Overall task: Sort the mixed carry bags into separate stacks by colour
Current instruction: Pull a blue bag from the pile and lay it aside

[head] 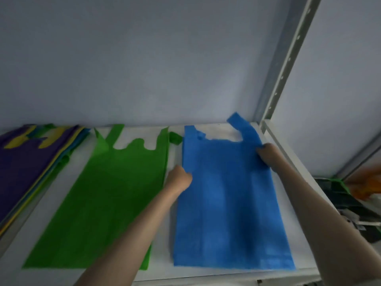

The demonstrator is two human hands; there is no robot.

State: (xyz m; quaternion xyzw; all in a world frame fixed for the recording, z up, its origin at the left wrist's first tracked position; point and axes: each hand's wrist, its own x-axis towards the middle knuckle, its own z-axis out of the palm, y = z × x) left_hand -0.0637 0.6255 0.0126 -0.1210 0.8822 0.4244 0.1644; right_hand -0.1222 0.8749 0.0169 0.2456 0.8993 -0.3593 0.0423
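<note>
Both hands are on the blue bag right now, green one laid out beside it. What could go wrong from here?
1. The blue bag has one handle kinked up at the back, so it may settle crooked when the left hand and right hand let go.
2. The green bag lies close beside it; a sideways tug could drag the edges into overlap.

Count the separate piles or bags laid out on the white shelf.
3: the mixed stack at far left, purple on top; the green bag in the middle; the blue bag on the right, between both hands. More bags may lie hidden under each.
</note>
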